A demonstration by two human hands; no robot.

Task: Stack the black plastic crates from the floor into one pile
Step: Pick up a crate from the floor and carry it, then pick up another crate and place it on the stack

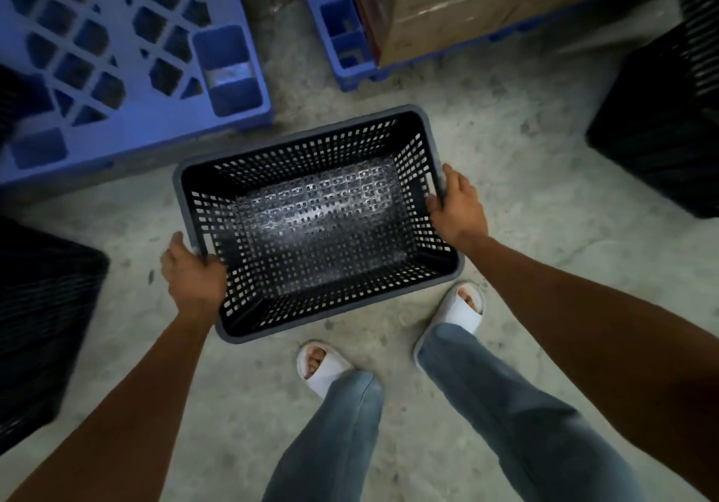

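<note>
Concrete floor [505, 174] carries a blue pallet [128, 54] ahead. Both hands, left [192, 275] and right [459, 209], grip opposite rims of an empty black crate [319, 221]. More black crates stand left [42, 318] and right [661, 124].

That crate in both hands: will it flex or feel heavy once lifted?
Probably light: the crate is empty, with perforated walls and floor. Likely fairly stiff, given its thick rim. The left hand and right hand grip opposite ends, so tipping seems unlikely.
</note>
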